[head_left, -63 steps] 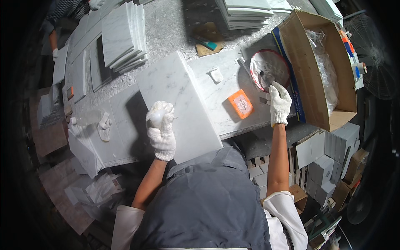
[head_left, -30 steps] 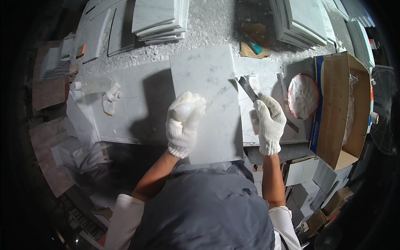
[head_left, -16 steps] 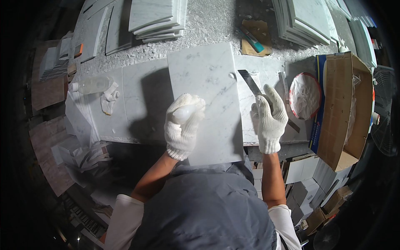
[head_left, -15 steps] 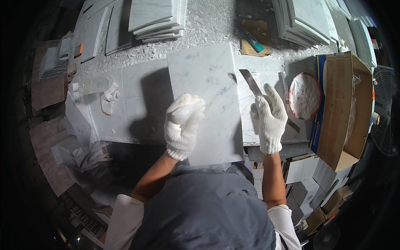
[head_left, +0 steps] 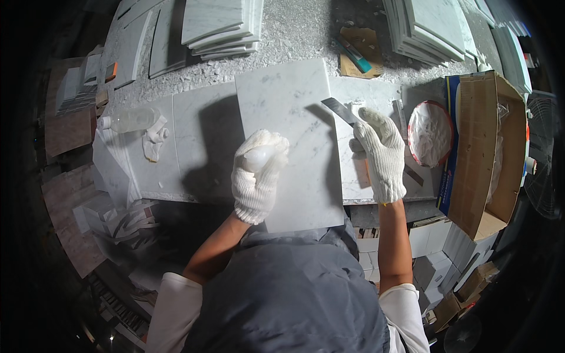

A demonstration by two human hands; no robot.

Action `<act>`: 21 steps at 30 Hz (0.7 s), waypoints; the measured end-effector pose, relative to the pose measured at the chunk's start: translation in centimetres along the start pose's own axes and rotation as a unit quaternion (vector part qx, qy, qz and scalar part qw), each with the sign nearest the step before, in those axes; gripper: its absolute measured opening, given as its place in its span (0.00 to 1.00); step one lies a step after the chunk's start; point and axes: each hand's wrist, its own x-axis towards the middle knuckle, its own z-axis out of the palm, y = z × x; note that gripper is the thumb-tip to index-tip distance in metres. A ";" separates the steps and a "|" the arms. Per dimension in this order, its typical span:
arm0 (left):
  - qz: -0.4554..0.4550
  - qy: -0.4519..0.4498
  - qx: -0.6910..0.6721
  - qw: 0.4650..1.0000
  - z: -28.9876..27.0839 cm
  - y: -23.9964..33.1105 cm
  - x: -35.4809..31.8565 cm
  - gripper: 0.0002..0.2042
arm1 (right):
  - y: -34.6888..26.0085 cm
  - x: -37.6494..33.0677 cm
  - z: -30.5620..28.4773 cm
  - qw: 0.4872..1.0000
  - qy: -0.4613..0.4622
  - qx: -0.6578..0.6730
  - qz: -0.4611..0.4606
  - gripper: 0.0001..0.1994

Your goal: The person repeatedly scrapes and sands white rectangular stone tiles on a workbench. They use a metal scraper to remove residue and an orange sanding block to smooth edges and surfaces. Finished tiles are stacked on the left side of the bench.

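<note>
My left hand point(head_left: 259, 176), in a white knitted glove, is wrapped round a rounded, translucent white object point(head_left: 257, 159); most of it is hidden, so I cannot tell its kind. It rests over a pale grey-veined marble tile point(head_left: 300, 117) lying lengthwise in front of me. To the right, my gloved right hand point(head_left: 381, 156) grips a flat grey metal blade point(head_left: 339, 110) between thumb and fingers. The blade's free end points up and left, over the tile's right edge. Whatever part of it lies inside the hand is hidden.
Right of my right hand are a round red-rimmed tub of white paste point(head_left: 431, 134), a dark strip point(head_left: 414, 175) and an open cardboard box point(head_left: 471, 153). A clear bottle point(head_left: 135, 120) and spare glove point(head_left: 155, 140) lie left. Tile stacks point(head_left: 220, 23) and a teal-handled tool point(head_left: 356, 59) are behind.
The blade has moved up and left, its tip now over the tile. My right hand has shifted slightly and its fingers have closed in. My left hand has barely moved.
</note>
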 end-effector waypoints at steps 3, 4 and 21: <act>0.003 -0.001 0.004 1.000 0.0 -0.1 0.0 0.16 | -0.1 0.4 1.1 1.000 0.001 -0.001 0.031 0.19; -0.006 -0.006 -0.004 1.000 -0.1 -0.1 0.0 0.16 | -0.1 0.6 1.6 0.999 -0.002 0.014 0.036 0.18; 0.188 -0.053 0.225 0.955 -0.1 1.3 2.3 0.20 | 1.1 2.1 0.8 0.987 0.101 0.124 -0.020 0.17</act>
